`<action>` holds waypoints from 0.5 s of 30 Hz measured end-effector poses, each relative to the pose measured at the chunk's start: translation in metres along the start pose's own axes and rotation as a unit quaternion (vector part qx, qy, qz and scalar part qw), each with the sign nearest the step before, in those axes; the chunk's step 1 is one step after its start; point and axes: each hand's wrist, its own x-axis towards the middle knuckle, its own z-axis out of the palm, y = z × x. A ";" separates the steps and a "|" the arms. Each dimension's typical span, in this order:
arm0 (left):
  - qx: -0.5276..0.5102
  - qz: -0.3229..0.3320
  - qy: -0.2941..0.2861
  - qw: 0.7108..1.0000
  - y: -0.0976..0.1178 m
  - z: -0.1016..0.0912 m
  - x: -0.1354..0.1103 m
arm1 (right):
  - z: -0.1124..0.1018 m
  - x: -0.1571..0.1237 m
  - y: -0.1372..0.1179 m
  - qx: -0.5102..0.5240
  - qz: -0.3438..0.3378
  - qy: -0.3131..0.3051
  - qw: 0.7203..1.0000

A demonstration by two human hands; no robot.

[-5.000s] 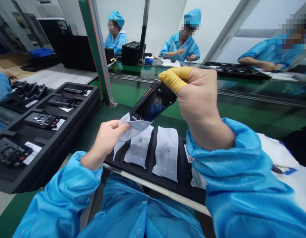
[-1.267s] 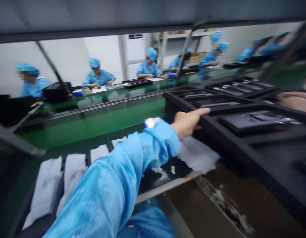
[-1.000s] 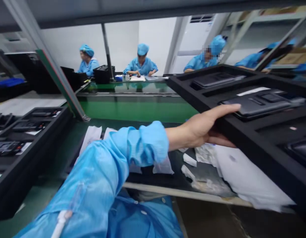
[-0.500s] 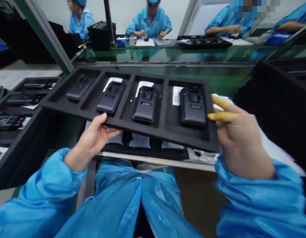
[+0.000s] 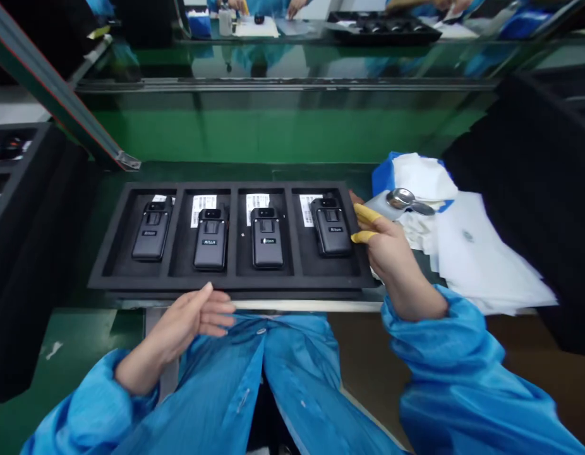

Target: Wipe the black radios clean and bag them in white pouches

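Observation:
A black foam tray (image 5: pixel 230 281) lies level on top of another dark tray (image 5: pixel 235 294) at the bench's front edge. Each compartment holds a dark grey handheld device (image 5: pixel 268 243), camera side up, beside a white barcode label (image 5: pixel 204 205). My left hand (image 5: pixel 191 319) is just in front of the tray's near edge, fingers stretched out and holding nothing. At the tray's right end, my right hand (image 5: pixel 390 246) grips the edge; two of its fingers wear yellow finger cots (image 5: pixel 366 215). Its other fingers are partly hidden.
Right of the tray are a blue box with white wipes (image 5: pixel 422 177), a bottle with a metal top (image 5: pixel 400 198) and white sheets (image 5: pixel 482 253). Dark tray stacks (image 5: pixel 524 164) flank both sides. A metal post (image 5: pixel 60 82) slants at left. Co-workers' hands (image 5: pixel 297 7) show across the bench.
The tray has come down from a tilted, raised position onto the lower tray. My left hand has let go of its front edge. The view has tipped downward.

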 end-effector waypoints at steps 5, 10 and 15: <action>0.130 0.303 0.237 0.914 0.024 -0.029 -0.017 | -0.006 -0.013 0.007 -0.033 0.032 0.006 0.999; 0.270 0.372 0.521 0.719 0.033 -0.078 0.003 | -0.007 -0.034 0.008 -0.136 0.021 -0.009 0.990; 0.245 0.222 0.546 0.770 0.022 -0.110 0.020 | 0.001 -0.037 0.002 -0.096 0.062 0.021 0.993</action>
